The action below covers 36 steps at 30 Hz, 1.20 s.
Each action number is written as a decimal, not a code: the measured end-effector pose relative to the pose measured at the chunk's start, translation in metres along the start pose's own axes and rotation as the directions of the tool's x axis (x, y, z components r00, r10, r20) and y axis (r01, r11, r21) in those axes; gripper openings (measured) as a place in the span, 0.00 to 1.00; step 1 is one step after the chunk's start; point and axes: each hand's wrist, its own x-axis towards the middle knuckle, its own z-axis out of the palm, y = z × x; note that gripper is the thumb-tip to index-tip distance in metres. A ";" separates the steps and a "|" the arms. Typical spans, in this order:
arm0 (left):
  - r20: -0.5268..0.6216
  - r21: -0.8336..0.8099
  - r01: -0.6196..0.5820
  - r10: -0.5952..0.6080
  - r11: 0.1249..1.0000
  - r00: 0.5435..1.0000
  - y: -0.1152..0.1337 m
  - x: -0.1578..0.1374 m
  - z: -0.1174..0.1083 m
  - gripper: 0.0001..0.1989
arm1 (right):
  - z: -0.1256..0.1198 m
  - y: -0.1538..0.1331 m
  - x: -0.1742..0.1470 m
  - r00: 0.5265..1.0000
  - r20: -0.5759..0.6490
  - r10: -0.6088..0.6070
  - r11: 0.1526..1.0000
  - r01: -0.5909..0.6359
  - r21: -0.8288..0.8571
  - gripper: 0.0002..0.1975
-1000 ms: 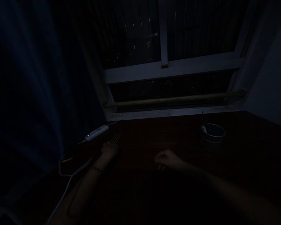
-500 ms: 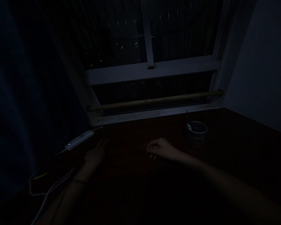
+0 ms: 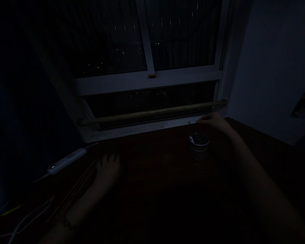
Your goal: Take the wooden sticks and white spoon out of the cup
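The scene is very dark. Low on the left, my left hand [image 3: 108, 169] lies open on the table with its fingers spread. Beside it and along the forearm lie several thin, straight wooden sticks [image 3: 77, 186]. Behind and right of a metal cup [image 3: 199, 152], my right hand [image 3: 215, 121] is raised near the window sill. Its fingers point left and look pinched together, but blur and darkness hide whatever may be in them. A white-tipped utensil [image 3: 191, 139] with a thin dark handle stands in the cup, leaning on the rim.
A white power strip [image 3: 67, 161] sits at the left by the dark curtain [image 3: 22, 118]. White cable [image 3: 27, 217] and a yellow strip [image 3: 11, 210] lie at the lower left. A wooden bar [image 3: 152, 112] crosses the window above the dark table [image 3: 152, 162].
My right hand has moved up and right, past the cup toward the sill. My left hand has opened, and the sticks now lie beside it. The view has turned right.
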 end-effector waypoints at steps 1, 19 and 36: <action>0.026 -0.088 -0.124 0.127 0.988 0.992 0.021 -0.005 -0.012 0.19 | 0.002 0.006 0.003 0.998 0.057 0.007 1.000 -0.008 0.026 0.16; -0.067 -0.695 -0.457 0.583 0.555 0.810 0.246 0.071 -0.110 0.10 | 0.044 0.030 0.020 0.959 0.283 -0.023 0.973 -0.043 0.226 0.21; -0.071 -0.724 -0.532 0.720 0.439 0.690 0.250 0.082 -0.080 0.08 | 0.044 0.029 0.017 0.940 0.319 -0.121 0.973 0.049 0.224 0.21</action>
